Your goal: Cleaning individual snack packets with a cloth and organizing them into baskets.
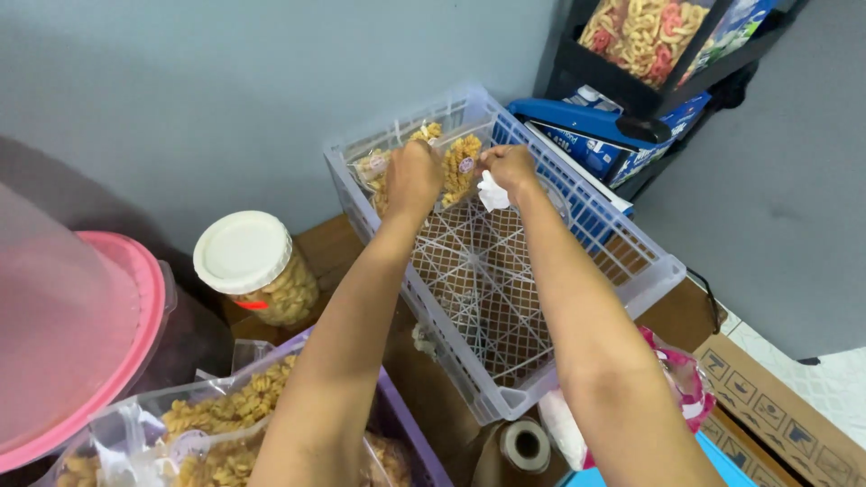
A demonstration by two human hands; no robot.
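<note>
Here, your left hand (pixel 413 176) and right hand (pixel 510 167) both pinch clear snack packet (pixel 456 162), upright at far end of white crate (pixel 577 302); packet's long axis runs hand to hand; right also clutches white scrap (pixel 492 193).

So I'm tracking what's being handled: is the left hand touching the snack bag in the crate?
Touching. The head view shows the left hand closed over the clear snack bag at the white crate's far end.

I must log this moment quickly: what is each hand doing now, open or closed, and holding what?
Left hand: closed on a clear plastic bag of yellow spiral snacks in the white plastic lattice crate.
Right hand: closed on the same bag, with a white crumpled scrap.
</note>
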